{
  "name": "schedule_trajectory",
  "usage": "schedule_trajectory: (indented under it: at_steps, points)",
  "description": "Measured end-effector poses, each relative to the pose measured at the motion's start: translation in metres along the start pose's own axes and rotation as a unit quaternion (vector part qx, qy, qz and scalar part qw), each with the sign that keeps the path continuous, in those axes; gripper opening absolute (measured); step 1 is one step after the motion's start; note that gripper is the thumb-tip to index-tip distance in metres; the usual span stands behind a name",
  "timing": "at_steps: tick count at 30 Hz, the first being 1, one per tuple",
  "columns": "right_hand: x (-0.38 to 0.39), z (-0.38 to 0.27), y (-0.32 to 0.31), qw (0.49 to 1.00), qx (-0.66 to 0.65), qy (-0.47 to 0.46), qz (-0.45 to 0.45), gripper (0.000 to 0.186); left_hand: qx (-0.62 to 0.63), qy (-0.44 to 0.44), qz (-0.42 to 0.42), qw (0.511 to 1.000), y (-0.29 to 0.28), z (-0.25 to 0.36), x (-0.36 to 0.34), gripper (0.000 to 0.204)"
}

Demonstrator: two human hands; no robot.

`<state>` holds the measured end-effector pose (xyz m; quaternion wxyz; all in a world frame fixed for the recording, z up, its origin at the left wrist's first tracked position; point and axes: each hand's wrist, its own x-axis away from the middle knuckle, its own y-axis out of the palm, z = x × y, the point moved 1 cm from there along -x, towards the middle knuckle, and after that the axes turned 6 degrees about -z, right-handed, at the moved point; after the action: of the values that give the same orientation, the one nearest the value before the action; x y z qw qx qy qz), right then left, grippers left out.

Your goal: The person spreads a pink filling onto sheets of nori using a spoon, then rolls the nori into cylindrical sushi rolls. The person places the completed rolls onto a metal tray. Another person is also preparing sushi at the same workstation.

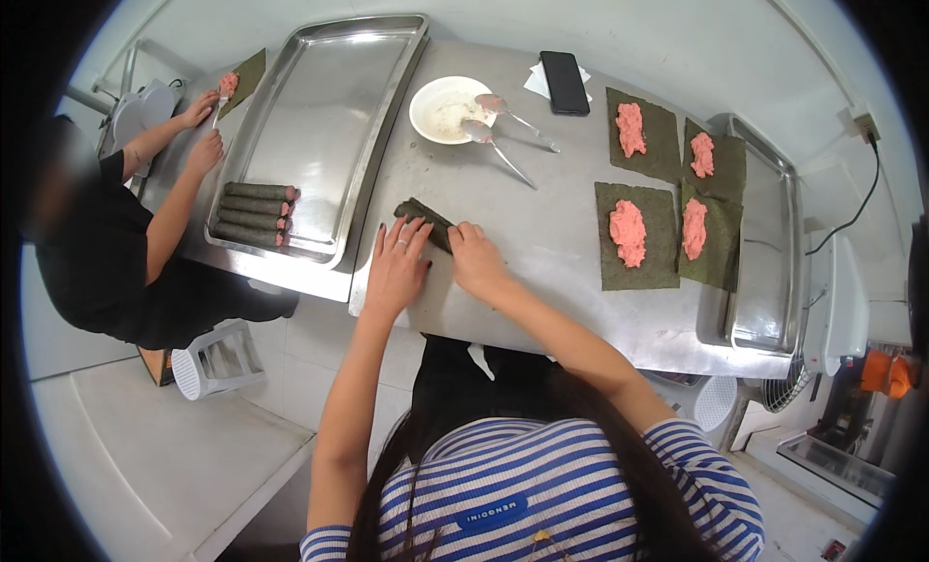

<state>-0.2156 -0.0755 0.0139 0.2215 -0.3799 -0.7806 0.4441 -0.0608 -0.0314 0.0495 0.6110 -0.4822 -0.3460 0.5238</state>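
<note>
Steel table [542, 233]: both hands' fingers [406, 238] press seaweed roll [424, 219].

The person wears a short-sleeved top [571, 485] striped across in blue and white, with a small dark blue patch on the chest just below the long dark hair [455, 446] that hangs down over the front of the top. Both forearms are bare from the sleeves on. The left hand [397, 267] has a ring on one finger and dark-painted nails; the right hand [477, 259] is bare of rings.
</note>
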Motion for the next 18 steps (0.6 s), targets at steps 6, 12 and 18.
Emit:
schedule_trajectory:
  at_steps: [6, 12, 18]
  points:
    - [0.020, -0.001, -0.025, 0.995, 0.053, -0.004, -0.089, 0.035, -0.027, 0.042, -0.091, 0.995, -0.001, -0.009, -0.007, 0.043]
    - [0.042, 0.011, -0.021, 0.996, 0.081, 0.000, -0.046, 0.034, 0.008, 0.027, -0.121, 0.992, -0.001, -0.007, -0.008, 0.027]
    - [0.055, 0.016, -0.026, 0.987, 0.157, 0.013, -0.019, 0.030, -0.007, 0.028, -0.170, 0.985, -0.005, -0.009, -0.022, 0.029]
